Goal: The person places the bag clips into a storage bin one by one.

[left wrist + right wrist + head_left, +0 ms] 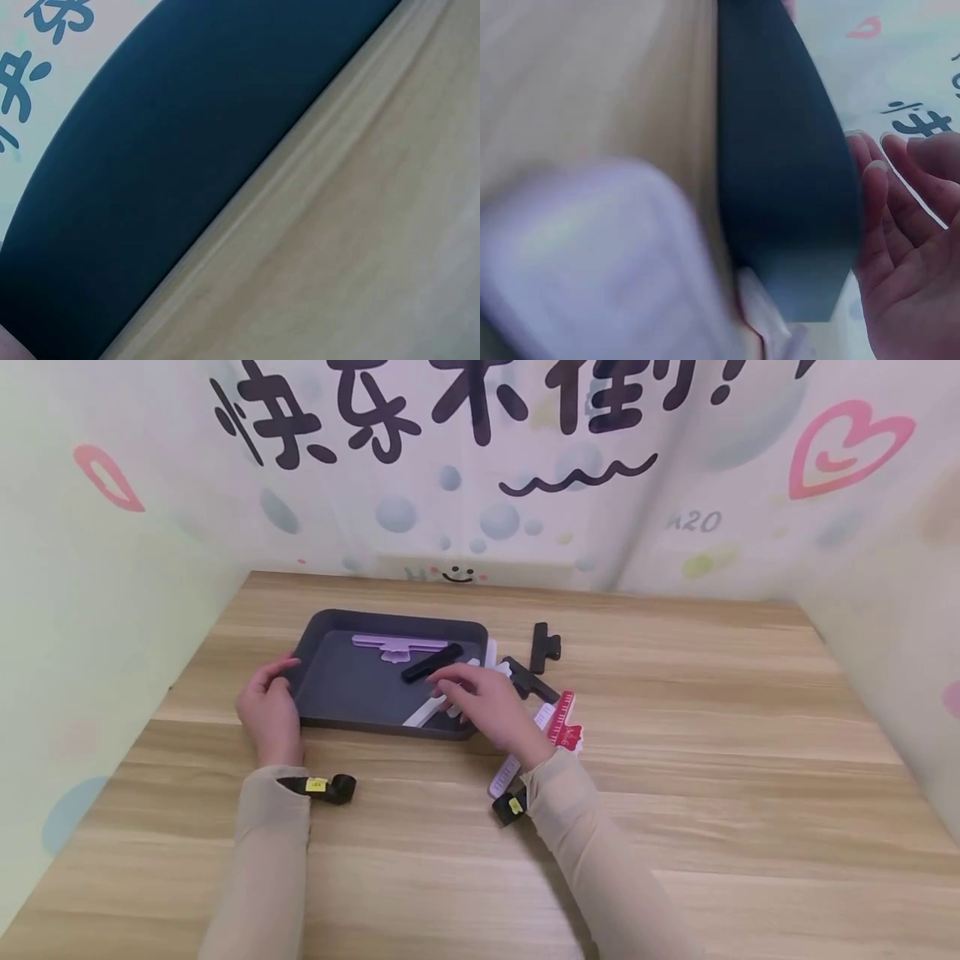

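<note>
A dark grey tray (390,729) sits on the table, its side wall (172,150) filling much of the left wrist view. My left hand (272,706) holds the tray by its left edge. Over the tray's right side is my right hand (487,697), fingers loosely bent with nothing pinched between them. Beneath those fingers a white clip (423,713) lies slanted, partly hidden. A purple clip (397,646) and a black clip (432,662) lie farther in. In the right wrist view, the fingers (904,214) reach over the tray wall.
Right of the tray lie a black clip (545,647), another black clip (531,682), a red clip (564,725) and a pale lilac clip (506,775) partly under my right wrist. A printed curtain (480,527) stands behind the wooden table (712,735).
</note>
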The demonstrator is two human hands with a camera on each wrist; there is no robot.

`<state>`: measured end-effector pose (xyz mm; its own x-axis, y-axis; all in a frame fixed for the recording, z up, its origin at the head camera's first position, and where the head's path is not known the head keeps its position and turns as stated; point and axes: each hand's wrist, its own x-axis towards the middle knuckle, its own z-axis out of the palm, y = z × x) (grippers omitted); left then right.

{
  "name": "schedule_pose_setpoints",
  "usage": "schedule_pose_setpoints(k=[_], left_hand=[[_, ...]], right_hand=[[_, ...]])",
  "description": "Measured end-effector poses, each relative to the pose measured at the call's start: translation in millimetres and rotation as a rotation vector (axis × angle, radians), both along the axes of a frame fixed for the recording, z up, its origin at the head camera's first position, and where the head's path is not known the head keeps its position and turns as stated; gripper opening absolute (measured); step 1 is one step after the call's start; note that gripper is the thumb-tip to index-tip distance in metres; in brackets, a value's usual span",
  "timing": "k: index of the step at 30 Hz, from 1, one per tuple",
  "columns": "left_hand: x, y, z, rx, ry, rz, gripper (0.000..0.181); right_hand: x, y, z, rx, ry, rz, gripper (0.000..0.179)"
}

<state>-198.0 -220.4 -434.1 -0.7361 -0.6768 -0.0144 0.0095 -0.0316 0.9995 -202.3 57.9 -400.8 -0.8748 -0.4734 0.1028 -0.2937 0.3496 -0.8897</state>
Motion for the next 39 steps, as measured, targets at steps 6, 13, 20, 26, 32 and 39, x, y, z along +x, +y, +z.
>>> schedule_pose_setpoints(k=[6,13,20,26,32,39], left_hand=[[-0.8,-0.4,2.6,0.021,0.012,-0.005,0.038],[0.0,1.8,-0.5,0.014,-0.008,-0.016,0.038],[-0.9,4.0,1.2,0.040,0.020,-0.008,0.038],[-1.5,4.4,0.6,0.049,0.032,-0.008,0.038],[-3.0,4.7,-3.6,0.042,0.029,0.000,0.038],[-3.9,1.4,-1.2,0.078,0.035,-0.005,0.038]], right_hand=[[-3.7,15.5,14.9,-0.026,-0.026,-0.069,0.024],[-7.7,40.5,18.4,-0.092,-0.066,-0.140,0.028],[-15.5,65.4,22.1,-0.067,-0.055,-0.213,0.028],[-12.6,83.9,26.5,-0.028,-0.057,-0.269,0.030],[2.8,101.3,26.1,0.069,-0.068,-0.277,0.033],[17.8,122.9,17.4,0.084,-0.146,-0.328,0.044]])
